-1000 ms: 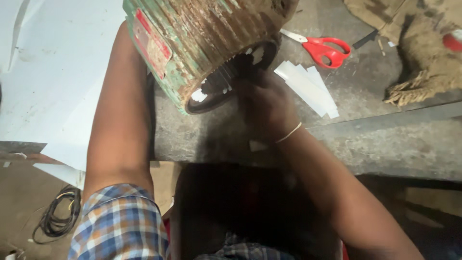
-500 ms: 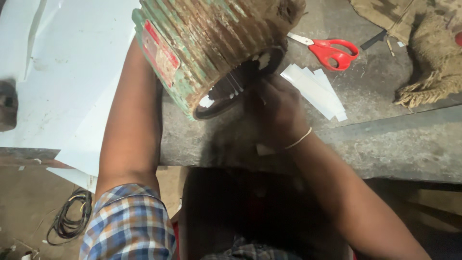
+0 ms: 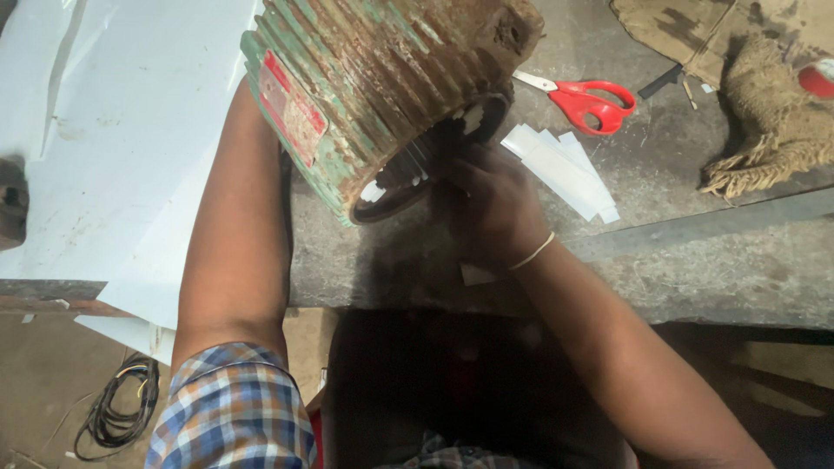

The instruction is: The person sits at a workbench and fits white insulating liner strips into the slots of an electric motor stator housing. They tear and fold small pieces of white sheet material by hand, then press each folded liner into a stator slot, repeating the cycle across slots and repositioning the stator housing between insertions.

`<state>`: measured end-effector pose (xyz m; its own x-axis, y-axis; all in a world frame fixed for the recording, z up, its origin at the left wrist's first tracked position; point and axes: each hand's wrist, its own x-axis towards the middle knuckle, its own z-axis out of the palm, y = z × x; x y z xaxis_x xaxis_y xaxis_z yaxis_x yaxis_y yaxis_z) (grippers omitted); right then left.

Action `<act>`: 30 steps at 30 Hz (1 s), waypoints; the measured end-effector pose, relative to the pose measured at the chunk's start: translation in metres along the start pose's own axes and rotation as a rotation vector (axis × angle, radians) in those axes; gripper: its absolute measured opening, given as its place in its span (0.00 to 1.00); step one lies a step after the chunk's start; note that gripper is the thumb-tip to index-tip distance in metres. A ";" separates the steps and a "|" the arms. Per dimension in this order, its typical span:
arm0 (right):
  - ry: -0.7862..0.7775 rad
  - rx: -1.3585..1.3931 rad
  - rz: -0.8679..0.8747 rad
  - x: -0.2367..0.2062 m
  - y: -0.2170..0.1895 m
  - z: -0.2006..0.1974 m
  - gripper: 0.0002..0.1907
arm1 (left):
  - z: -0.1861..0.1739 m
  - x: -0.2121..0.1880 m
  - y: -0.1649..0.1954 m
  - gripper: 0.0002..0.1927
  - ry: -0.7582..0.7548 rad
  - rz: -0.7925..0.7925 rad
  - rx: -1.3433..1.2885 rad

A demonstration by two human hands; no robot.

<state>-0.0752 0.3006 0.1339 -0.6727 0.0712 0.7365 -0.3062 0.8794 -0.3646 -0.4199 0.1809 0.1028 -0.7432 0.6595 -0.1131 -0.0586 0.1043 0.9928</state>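
A rusty green finned motor housing lies tilted on the grey workbench, its open end toward me. White paper strips stick out of slots inside the opening. My right hand is at the lower rim of that opening with its fingers curled inward. What they hold is hidden. My left forearm runs up along the left side of the housing. The left hand is hidden behind the housing.
A fan of cut white strips lies right of my hand, with red-handled scissors beyond. Burlap cloth sits at the far right. A large white sheet covers the left. A coil of black cable lies on the floor.
The view has drifted, so the housing sits a little lower and more to the right in the frame. My right hand stays at the opening, and the left arm keeps its place.
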 end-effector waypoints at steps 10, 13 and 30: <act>0.029 0.032 -0.064 0.001 0.002 0.000 0.13 | 0.003 0.005 0.006 0.12 0.000 0.000 0.005; 0.021 0.041 -0.042 0.000 0.002 0.000 0.13 | 0.007 0.007 0.007 0.12 -0.007 0.002 0.011; -0.008 0.119 0.141 0.006 -0.007 -0.005 0.08 | 0.002 -0.001 0.009 0.16 0.008 -0.003 -0.005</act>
<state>-0.0737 0.2977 0.1440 -0.7196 0.1860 0.6690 -0.2854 0.7991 -0.5291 -0.4186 0.1830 0.1116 -0.7481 0.6534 -0.1157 -0.0641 0.1024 0.9927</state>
